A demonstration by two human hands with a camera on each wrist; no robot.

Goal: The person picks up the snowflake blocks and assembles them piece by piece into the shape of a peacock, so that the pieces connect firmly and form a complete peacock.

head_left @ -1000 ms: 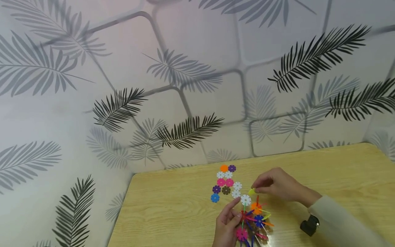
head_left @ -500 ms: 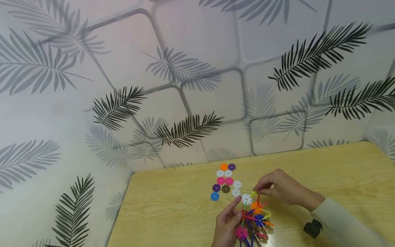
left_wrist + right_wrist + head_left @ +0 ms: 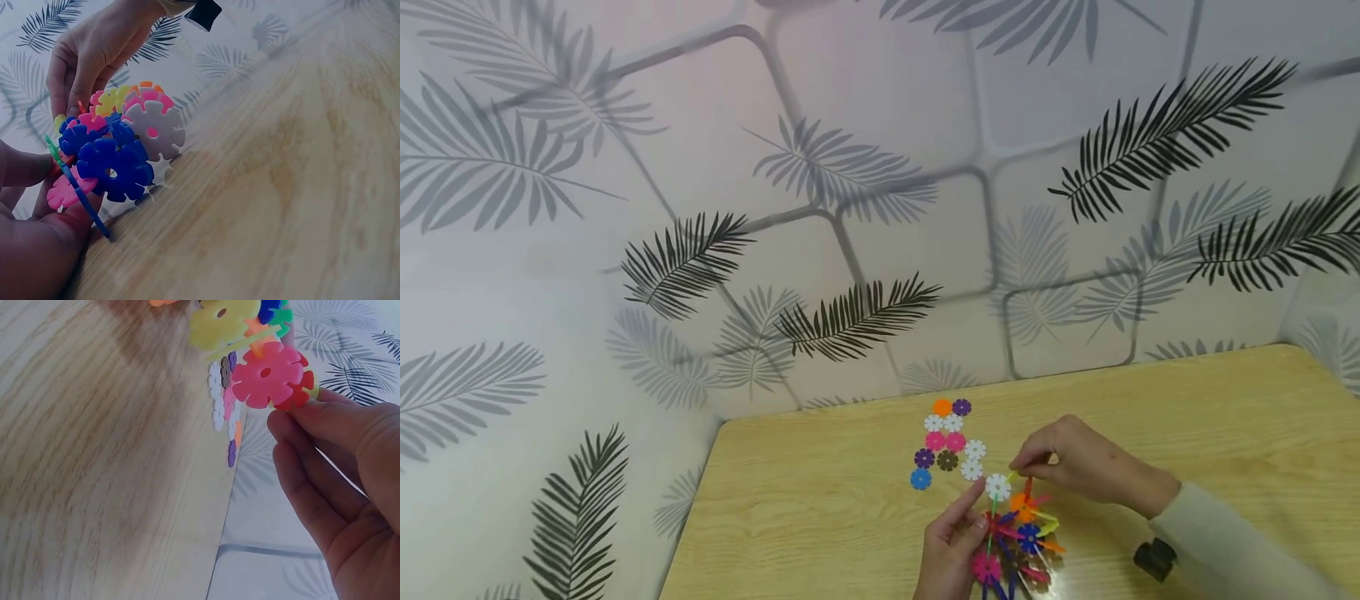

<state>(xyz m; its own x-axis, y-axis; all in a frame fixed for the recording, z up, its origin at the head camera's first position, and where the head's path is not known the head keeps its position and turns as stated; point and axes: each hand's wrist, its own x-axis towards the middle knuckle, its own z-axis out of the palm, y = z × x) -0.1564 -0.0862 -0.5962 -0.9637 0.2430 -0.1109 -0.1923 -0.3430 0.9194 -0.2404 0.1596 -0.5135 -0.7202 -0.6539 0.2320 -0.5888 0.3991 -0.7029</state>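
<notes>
My left hand (image 3: 951,542) grips a cluster of interlocked flower-shaped plastic discs (image 3: 1028,537), its thumb on a red disc and a finger reaching up to a white disc (image 3: 997,487) at the top. My right hand (image 3: 1078,458) pinches a yellow disc (image 3: 1012,476), tilted nearly edge-on, right at the white disc's rim. In the left wrist view, blue discs (image 3: 112,172) and a pale disc (image 3: 154,130) face the camera. In the right wrist view, a pink disc (image 3: 265,375) largely covers the yellow disc at my fingertips.
Several loose flower discs (image 3: 947,460) lie flat in a branching pattern on the wooden table (image 3: 790,500), beyond the left hand. A patterned wall (image 3: 880,250) borders the table's far edge. A black wrist camera (image 3: 1155,559) hangs at the right sleeve.
The yellow disc has turned from a flatter view to nearly edge-on and come in at the white disc's rim. My right hand has shifted slightly; the left hand keeps its grip.
</notes>
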